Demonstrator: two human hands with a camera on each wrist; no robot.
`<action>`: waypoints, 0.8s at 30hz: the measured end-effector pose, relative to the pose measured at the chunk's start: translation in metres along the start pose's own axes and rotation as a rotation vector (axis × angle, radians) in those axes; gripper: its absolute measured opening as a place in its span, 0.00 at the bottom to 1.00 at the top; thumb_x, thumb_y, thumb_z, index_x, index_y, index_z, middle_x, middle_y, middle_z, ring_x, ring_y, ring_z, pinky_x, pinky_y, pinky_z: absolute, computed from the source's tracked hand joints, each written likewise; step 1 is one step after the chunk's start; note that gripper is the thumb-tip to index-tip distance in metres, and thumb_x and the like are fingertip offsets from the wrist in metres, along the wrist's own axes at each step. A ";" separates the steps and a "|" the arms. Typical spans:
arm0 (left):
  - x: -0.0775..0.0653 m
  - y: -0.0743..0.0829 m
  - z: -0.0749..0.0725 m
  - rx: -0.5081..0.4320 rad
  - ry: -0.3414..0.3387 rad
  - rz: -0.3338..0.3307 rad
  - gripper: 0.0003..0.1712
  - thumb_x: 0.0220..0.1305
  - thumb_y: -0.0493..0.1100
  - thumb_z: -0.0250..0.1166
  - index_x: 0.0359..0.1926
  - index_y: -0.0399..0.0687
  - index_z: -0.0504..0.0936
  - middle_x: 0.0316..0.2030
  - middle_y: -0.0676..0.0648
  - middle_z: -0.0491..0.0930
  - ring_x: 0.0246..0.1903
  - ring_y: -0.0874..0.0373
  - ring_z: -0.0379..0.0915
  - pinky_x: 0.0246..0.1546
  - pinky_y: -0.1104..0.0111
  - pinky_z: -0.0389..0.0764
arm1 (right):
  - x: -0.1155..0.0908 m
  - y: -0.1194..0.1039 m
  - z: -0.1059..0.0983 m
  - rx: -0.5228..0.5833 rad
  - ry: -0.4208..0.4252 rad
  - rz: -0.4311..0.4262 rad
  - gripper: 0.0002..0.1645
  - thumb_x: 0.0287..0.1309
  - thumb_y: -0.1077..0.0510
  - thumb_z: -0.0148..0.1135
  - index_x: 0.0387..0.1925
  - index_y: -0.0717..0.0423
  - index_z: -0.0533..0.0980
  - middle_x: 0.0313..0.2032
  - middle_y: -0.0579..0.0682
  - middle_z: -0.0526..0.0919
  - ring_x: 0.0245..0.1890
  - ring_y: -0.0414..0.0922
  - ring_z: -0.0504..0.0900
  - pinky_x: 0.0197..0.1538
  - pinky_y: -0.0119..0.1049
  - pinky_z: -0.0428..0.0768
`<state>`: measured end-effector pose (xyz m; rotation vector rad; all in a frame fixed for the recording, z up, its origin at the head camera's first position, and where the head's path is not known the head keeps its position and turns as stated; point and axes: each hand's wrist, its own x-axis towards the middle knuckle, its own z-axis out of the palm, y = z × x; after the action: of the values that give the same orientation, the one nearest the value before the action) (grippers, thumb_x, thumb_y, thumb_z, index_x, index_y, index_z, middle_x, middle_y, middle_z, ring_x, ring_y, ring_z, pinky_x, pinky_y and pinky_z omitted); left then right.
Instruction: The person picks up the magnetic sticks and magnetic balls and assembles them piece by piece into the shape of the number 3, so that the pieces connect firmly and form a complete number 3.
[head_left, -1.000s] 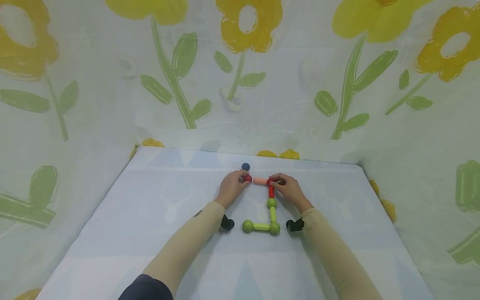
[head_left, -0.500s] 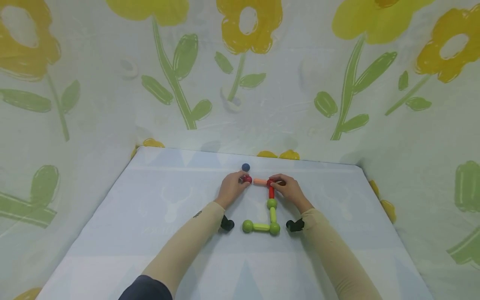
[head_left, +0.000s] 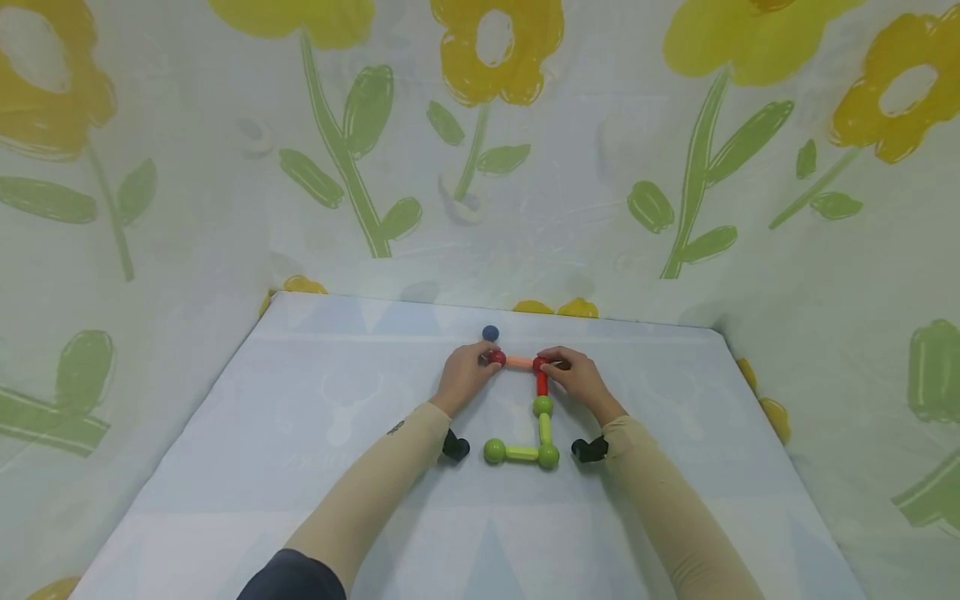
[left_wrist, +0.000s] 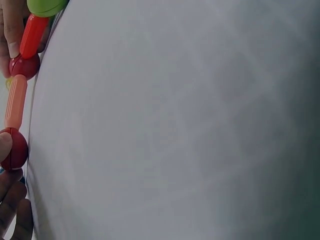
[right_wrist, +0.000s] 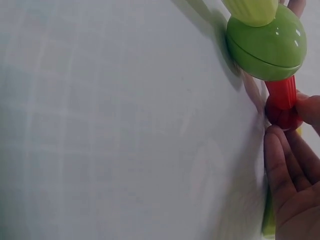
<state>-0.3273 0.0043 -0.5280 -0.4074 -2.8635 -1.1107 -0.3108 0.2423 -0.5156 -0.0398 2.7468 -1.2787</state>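
My left hand (head_left: 462, 379) pinches a red ball (head_left: 498, 358), which meets the left end of a salmon rod (head_left: 519, 362). At the rod's other end, a second red ball (head_left: 539, 365) is pinched by my right hand (head_left: 583, 379). From that ball a red rod (head_left: 542, 384) runs down to a green ball (head_left: 542, 406). A yellow-green rod (head_left: 545, 429) joins this to a corner green ball (head_left: 548, 456). Another yellow-green rod (head_left: 522, 453) leads left to an end green ball (head_left: 494, 451). The left wrist view shows the salmon rod (left_wrist: 16, 102) touching both red balls.
A blue ball (head_left: 491, 333) lies just beyond my left fingers, partly in view. All the pieces lie on a white cloth-covered table (head_left: 360, 500). A flower-printed curtain (head_left: 570, 200) rises behind the table's far edge.
The left red ball has moved slightly right, closing the small gap to the salmon rod. My right hand has stayed on its red ball.
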 end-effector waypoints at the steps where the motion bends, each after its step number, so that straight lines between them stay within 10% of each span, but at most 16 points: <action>1: 0.000 0.000 0.000 0.002 0.000 0.000 0.20 0.65 0.46 0.72 0.57 0.54 0.83 0.48 0.51 0.85 0.47 0.55 0.77 0.54 0.61 0.76 | 0.000 0.000 0.000 0.000 -0.001 0.001 0.19 0.69 0.51 0.65 0.59 0.48 0.80 0.56 0.51 0.83 0.54 0.51 0.79 0.59 0.48 0.78; 24: 0.000 -0.003 0.002 -0.029 0.014 0.015 0.19 0.64 0.47 0.72 0.56 0.53 0.84 0.47 0.50 0.86 0.46 0.55 0.78 0.53 0.60 0.77 | -0.004 -0.001 0.000 0.020 0.018 -0.014 0.19 0.70 0.53 0.64 0.59 0.51 0.79 0.56 0.53 0.83 0.55 0.53 0.79 0.60 0.49 0.78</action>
<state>-0.3283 0.0030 -0.5313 -0.4196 -2.8308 -1.1489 -0.3066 0.2415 -0.5145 -0.0453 2.7532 -1.3170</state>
